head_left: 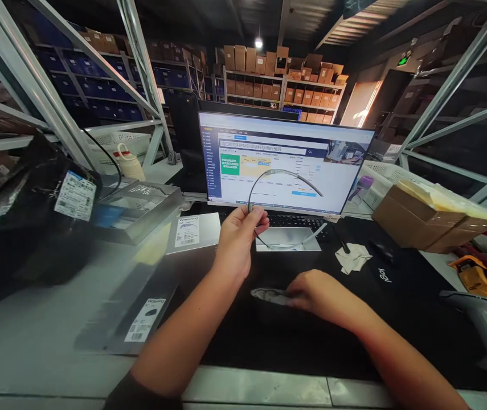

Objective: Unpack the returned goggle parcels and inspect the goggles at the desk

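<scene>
My left hand (240,239) is raised in front of the monitor, pinching a thin, dark curved band (255,185). The band loops to the right, and its two ends look thicker, sleeved in grey or translucent material. Low over the black desk mat, my right hand (315,293) has its fingers closed on a small crumpled translucent plastic wrapper (269,295). Behind the band, a silver-white flat box (286,240) lies by the keyboard (298,220). A labelled white box (207,228) sits left of my left hand.
The monitor (286,165) stands at the back. On the left are a dark grey labelled box (119,336), an open grey tray (153,213) and a black plastic bag (25,222). Rightward are a crumpled cloth (352,259), mouse (382,251), carton (418,219) and handheld scanner (482,324).
</scene>
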Motion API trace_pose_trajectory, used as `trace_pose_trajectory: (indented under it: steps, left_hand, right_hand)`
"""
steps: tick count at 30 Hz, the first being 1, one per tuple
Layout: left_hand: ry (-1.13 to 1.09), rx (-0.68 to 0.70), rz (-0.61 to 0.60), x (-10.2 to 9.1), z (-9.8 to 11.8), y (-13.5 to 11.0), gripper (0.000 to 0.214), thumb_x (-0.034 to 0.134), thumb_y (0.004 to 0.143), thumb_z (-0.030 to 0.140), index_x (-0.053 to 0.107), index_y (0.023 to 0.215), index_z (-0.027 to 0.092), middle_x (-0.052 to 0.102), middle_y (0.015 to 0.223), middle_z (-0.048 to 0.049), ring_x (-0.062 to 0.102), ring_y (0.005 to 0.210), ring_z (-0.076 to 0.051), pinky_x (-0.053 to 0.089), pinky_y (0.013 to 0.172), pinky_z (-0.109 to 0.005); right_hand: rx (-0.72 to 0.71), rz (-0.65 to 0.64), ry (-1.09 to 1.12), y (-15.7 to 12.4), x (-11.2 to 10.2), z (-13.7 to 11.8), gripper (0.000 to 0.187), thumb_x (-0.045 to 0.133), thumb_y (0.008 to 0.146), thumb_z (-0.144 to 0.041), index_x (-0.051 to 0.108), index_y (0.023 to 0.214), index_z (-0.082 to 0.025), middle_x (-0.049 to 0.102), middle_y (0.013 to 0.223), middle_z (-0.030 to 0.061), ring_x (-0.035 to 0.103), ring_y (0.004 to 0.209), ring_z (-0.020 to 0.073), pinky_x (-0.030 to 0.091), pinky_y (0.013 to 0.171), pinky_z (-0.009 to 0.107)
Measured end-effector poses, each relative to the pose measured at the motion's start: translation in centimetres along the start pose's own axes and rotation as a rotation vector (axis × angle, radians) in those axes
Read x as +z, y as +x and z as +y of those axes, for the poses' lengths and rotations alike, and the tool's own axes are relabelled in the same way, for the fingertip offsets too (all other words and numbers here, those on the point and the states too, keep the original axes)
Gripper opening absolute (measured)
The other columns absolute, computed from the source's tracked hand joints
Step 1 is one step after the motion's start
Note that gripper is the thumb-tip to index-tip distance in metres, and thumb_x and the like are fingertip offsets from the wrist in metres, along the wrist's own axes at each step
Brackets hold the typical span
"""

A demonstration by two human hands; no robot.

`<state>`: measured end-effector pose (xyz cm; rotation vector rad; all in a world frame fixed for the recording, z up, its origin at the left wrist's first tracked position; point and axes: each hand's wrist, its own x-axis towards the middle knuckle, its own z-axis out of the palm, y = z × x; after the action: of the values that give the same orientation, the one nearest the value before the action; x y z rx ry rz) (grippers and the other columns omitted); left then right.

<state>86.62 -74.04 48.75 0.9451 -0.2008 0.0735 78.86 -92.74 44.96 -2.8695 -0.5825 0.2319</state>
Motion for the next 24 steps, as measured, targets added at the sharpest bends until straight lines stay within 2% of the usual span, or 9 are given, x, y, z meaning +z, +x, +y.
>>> trace_pose_trajectory:
  steps: [3,5,9,13,15,17,20,22,24]
  left_hand:
    - [-0.044,0.011,0.037,0.3,-0.5,-0.2,0.034,0.085,0.068,0.042,0.068,0.078,0.014,0.066,0.08,-0.0014,0.062,0.077,-0.011,0.053,0.074,-0.022]
    - [-0.095,-0.029,0.066,0.6,-0.9,-0.3,0.036,0.087,0.065,0.042,0.067,0.076,0.014,0.066,0.08,-0.0014,0.062,0.078,-0.011,0.053,0.076,-0.023]
    - [-0.204,-0.27,0.117,1.2,-1.8,-1.1,0.038,0.089,0.062,0.042,0.066,0.074,0.014,0.067,0.081,-0.0023,0.062,0.076,-0.011,0.052,0.079,-0.026]
    - [-0.144,-0.419,0.052,1.8,-2.1,-2.0,0.041,0.087,0.065,0.049,0.068,0.079,0.015,0.07,0.089,-0.0059,0.064,0.082,-0.015,0.051,0.086,-0.03]
    - [-0.056,-0.389,-0.087,2.0,-1.9,-2.3,0.05,0.078,0.071,0.061,0.072,0.09,0.015,0.072,0.102,-0.0102,0.066,0.098,-0.019,0.049,0.094,-0.032]
    - [0.054,-0.352,-0.305,1.9,-1.5,-2.5,0.059,0.068,0.077,0.068,0.072,0.104,0.016,0.071,0.113,-0.0127,0.064,0.11,-0.023,0.046,0.101,-0.034]
    - [0.341,-0.29,-0.601,1.3,-0.8,-2.8,0.054,0.072,0.078,0.057,0.069,0.117,0.021,0.073,0.112,-0.0116,0.069,0.103,-0.025,0.051,0.094,-0.038]
    - [0.659,-0.141,-0.647,0.7,-0.3,-2.9,0.035,0.075,0.078,0.045,0.072,0.106,0.023,0.075,0.097,-0.0089,0.071,0.088,-0.025,0.055,0.083,-0.039]
    - [0.955,0.135,-0.559,0.2,0.3,-3.1,0.02,0.075,0.077,0.036,0.072,0.093,0.024,0.073,0.088,-0.0066,0.069,0.083,-0.026,0.054,0.08,-0.041]
  right_hand:
    - [-0.139,0.346,0.197,-2.2,-1.5,0.3,0.01,0.065,0.093,-0.025,0.074,0.098,-0.022,0.075,0.093,0.001,0.07,0.085,0.015,0.053,0.076,0.023]
    - [-0.211,0.576,0.162,-3.4,-1.9,0.0,0.015,0.061,0.096,-0.022,0.071,0.108,-0.022,0.074,0.105,0.0037,0.07,0.091,0.0146,0.053,0.078,0.022]
    - [-0.245,0.827,-0.248,-3.5,-1.4,-0.9,0.043,0.056,0.098,-0.013,0.051,0.14,-0.018,0.057,0.142,0.0131,0.069,0.1,0.0182,0.053,0.076,0.027]
    - [-0.263,0.988,-0.529,-2.1,-1.2,0.9,0.035,0.054,0.097,-0.009,0.058,0.13,-0.017,0.074,0.115,0.0098,0.07,0.079,0.0169,0.047,0.063,0.028]
    - [-0.218,1.036,-0.524,-1.8,-1.7,2.8,0.028,0.051,0.098,-0.011,0.063,0.122,-0.018,0.077,0.105,0.0079,0.071,0.076,0.016,0.047,0.064,0.027]
    - [-0.095,1.061,-0.412,-2.0,-2.4,4.7,0.026,0.046,0.1,-0.015,0.067,0.115,-0.018,0.077,0.103,0.0088,0.072,0.081,0.0174,0.051,0.069,0.028]
    - [0.042,1.089,-0.129,-2.3,-3.5,6.9,0.03,0.041,0.099,-0.022,0.07,0.103,-0.019,0.077,0.097,0.0085,0.073,0.082,0.0197,0.055,0.074,0.03]
    - [0.062,1.098,0.028,-2.5,-4.1,8.0,0.03,0.042,0.096,-0.024,0.071,0.098,-0.02,0.077,0.092,0.0072,0.074,0.078,0.0203,0.057,0.071,0.031]
    - [0.057,1.086,0.148,-2.5,-4.3,8.6,0.028,0.044,0.094,-0.025,0.071,0.096,-0.021,0.077,0.087,0.006,0.073,0.074,0.0202,0.057,0.067,0.03]
